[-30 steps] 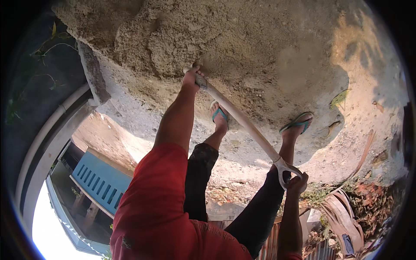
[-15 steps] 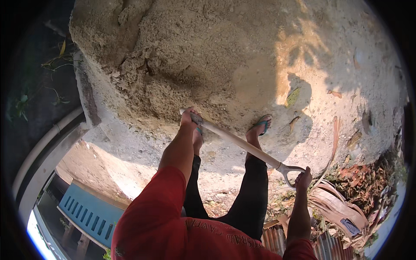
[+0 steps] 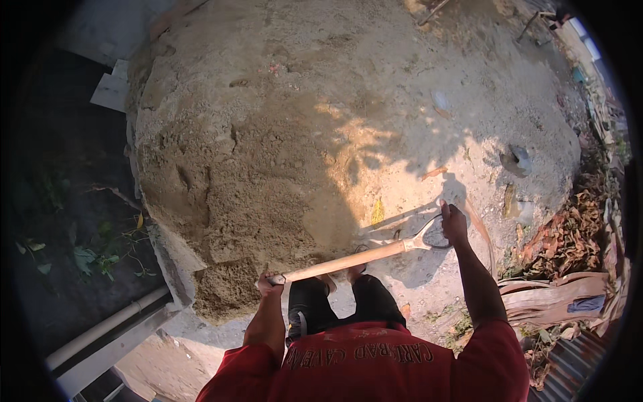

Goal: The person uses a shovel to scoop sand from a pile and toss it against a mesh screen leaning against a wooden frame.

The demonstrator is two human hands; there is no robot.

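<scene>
A shovel with a pale wooden shaft (image 3: 345,262) crosses low in front of my body, its grip end raised to the right. My left hand (image 3: 270,285) is wrapped round the lower shaft near the metal socket. At the other end, my right hand (image 3: 455,225) closes on the D-shaped handle. Beyond my left hand a squarish load of damp brown sand (image 3: 226,293) sits where the blade is; the sand hides the blade's metal. Behind it spreads a dug, crumbly patch of the sand pile (image 3: 258,191).
Dry leaves (image 3: 562,234) and bent brown sheeting (image 3: 552,295) lie to the right, beside corrugated metal (image 3: 569,362). A pale pipe (image 3: 107,328) runs along the lower left, next to a dark drop with plants (image 3: 84,258). A yellow leaf (image 3: 378,211) rests on the ground.
The shovel has swung from a steep slant to nearly level. My right hand has risen and my left has dropped; sand now shows at the blade end. My view has shifted farther out.
</scene>
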